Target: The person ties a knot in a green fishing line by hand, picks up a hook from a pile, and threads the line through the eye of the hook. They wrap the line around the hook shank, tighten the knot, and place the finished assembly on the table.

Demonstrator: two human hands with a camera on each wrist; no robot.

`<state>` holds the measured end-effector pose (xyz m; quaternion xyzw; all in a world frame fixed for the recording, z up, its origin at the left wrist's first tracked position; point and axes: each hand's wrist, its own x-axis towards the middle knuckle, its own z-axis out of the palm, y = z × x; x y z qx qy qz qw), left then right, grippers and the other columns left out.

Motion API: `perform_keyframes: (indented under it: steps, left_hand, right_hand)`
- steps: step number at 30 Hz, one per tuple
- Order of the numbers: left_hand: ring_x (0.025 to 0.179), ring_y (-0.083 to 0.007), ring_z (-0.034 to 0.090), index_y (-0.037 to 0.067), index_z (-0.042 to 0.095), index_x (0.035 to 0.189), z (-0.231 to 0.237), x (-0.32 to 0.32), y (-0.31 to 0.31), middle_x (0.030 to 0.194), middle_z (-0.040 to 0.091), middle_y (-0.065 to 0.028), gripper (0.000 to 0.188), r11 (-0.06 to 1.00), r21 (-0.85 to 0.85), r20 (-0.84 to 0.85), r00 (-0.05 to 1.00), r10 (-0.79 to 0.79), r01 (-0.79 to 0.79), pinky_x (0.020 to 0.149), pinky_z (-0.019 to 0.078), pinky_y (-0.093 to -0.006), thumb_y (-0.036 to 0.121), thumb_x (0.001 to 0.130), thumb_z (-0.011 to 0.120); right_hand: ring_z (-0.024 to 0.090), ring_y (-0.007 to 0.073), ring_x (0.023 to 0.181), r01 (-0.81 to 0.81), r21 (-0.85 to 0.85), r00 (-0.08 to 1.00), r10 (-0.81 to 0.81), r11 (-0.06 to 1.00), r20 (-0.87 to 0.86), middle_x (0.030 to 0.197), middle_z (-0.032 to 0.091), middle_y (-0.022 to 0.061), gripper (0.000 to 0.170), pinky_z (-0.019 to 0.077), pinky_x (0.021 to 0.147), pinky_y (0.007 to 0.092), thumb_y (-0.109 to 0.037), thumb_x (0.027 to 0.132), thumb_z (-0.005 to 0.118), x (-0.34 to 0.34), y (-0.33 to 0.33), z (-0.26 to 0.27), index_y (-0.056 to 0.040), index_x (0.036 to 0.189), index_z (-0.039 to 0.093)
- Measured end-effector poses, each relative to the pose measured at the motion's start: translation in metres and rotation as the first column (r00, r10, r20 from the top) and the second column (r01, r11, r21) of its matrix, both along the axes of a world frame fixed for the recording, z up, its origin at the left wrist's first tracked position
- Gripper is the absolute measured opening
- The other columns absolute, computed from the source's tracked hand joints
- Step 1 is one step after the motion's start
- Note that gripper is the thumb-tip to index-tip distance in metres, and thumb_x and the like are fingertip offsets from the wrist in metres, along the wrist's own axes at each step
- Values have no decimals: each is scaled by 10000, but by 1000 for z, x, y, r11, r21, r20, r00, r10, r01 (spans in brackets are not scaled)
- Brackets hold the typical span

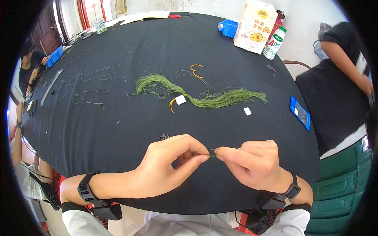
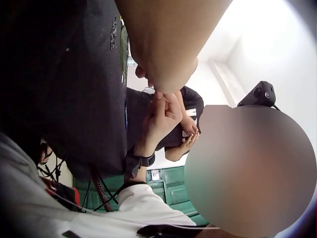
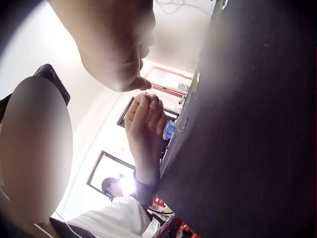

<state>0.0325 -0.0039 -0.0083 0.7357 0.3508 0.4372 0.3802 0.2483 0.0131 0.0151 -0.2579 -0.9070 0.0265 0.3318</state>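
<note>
Over the near part of the table, my left hand (image 1: 169,165) and right hand (image 1: 256,164) meet with their fingertips close together. Between thumb and forefinger, each hand pinches a thin green thread (image 1: 212,156), of which only a short length shows between them. Beyond the hands lies a long bundle of green thread (image 1: 224,98), gathered at its middle beside a small white card (image 1: 180,99). A little dark tangle (image 1: 163,137) sits just behind my left hand. In both wrist views the fingers hide most of the thread.
Orange curved ties (image 1: 195,71) lie near the bundle, and another white piece (image 1: 247,111) to its right. Loose threads (image 1: 88,97) are spread at left. A blue packet (image 1: 300,113), bottle (image 1: 275,43) and tissue pack (image 1: 254,25) stand or lie rightward. Other people are around the table.
</note>
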Motion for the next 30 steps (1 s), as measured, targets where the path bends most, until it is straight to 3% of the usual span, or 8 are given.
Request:
perform_keyframes:
  steps: [3, 6, 15, 18, 20, 23, 26, 30]
  left_hand:
    - [601, -107, 560, 5, 614, 915, 0, 0, 0, 759, 595, -59, 92, 1000, 11, -23, 1000, -8, 8, 536, 448, -235, 7, 828, 643]
    - [770, -107, 611, -29, 610, 931, 8, -4, -1, 892, 625, -103, 93, 998, -31, -132, 990, -50, 46, 644, 515, -214, -38, 838, 614]
    - [519, -83, 490, -4, 607, 864, 2, -1, 1, 701, 550, -44, 69, 998, 66, -65, 998, -5, 9, 470, 395, -229, -28, 803, 627]
    - [690, -91, 562, -31, 599, 898, 9, -5, -1, 835, 600, -89, 85, 999, -14, -133, 990, -52, 51, 572, 453, -217, -65, 821, 588]
    - [687, -86, 554, -32, 594, 908, 8, -6, -2, 845, 596, -89, 93, 999, 2, -102, 994, -49, 50, 568, 446, -214, -68, 822, 586]
    - [692, -78, 547, -37, 588, 920, 5, -7, -2, 869, 592, -93, 104, 999, 7, -60, 997, -47, 48, 558, 436, -207, -74, 823, 582]
    - [572, -77, 497, -16, 597, 876, 1, -4, -1, 758, 558, -55, 87, 997, 79, 10, 1000, 17, -18, 500, 395, -218, -54, 799, 612]
    - [508, -77, 472, -4, 602, 852, -1, -1, 0, 694, 540, -35, 82, 992, 111, 68, 996, 50, -58, 473, 375, -227, -43, 784, 628]
  right_hand:
    - [546, 152, 457, 8, 7, 1000, -8, 1000, 22, 555, 555, 14, 266, 421, 399, 270, -24, 667, 698, 0, 0, 0, -72, 925, 657]
    - [546, 143, 461, 9, 18, 999, -10, 1000, 37, 554, 549, 8, 257, 423, 399, 268, -29, 669, 692, 0, 0, -2, -69, 920, 654]
    - [530, 139, 457, -11, 28, 997, 9, 1000, 79, 532, 513, 4, 214, 419, 396, 275, -58, 684, 676, -2, -3, -5, -63, 896, 646]
    - [538, 144, 461, -13, 1, 998, 13, 1000, 60, 541, 532, 10, 218, 423, 400, 279, -52, 685, 679, -2, -3, -5, -71, 901, 648]
    - [543, 150, 459, -15, -42, 999, 16, 999, 30, 546, 547, 16, 221, 425, 402, 281, -50, 690, 680, -1, -3, -3, -79, 907, 650]
    - [422, 125, 365, -32, -95, 995, 23, 995, -100, 489, 497, -5, 224, 350, 370, 256, 19, 644, 706, -2, 3, -9, -82, 844, 696]
    - [482, 127, 383, -40, -314, 989, -6, 949, -146, 478, 501, 27, 99, 371, 397, 263, -53, 760, 673, -1, 2, -4, -78, 854, 659]
    - [382, 52, 390, -34, -613, 992, -49, 789, -118, 451, 422, -18, 21, 285, 404, 233, -57, 807, 650, 5, 1, 11, -57, 827, 657]
